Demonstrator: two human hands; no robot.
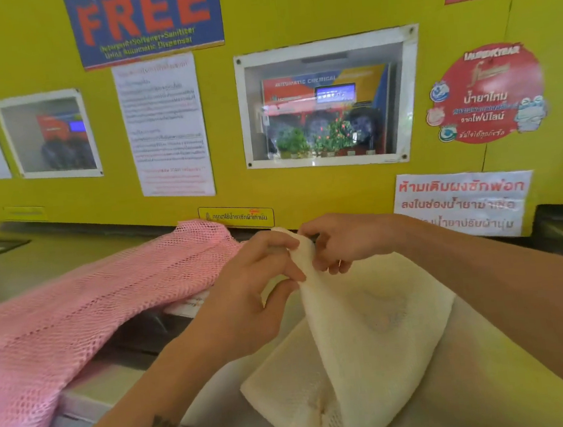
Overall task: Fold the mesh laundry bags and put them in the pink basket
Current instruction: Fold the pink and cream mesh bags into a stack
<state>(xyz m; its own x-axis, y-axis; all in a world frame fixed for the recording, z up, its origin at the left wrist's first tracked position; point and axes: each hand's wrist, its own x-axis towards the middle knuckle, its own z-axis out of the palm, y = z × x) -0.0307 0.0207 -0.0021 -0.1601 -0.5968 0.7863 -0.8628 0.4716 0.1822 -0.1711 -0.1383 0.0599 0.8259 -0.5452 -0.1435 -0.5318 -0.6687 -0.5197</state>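
Observation:
A cream mesh laundry bag [364,339] is lifted at its top edge and drapes down onto the counter in the lower middle. My left hand [250,295] pinches that top edge from the left, and my right hand [338,242] pinches it from the right, the two hands almost touching. A pink mesh laundry bag [87,318] lies spread over the machine tops at the left, untouched. No pink basket is in view.
A yellow wall [305,190] with posters and two small windows stands just behind the hands. The steel counter top [223,408] runs under the cream bag, with a dark gap below the pink bag.

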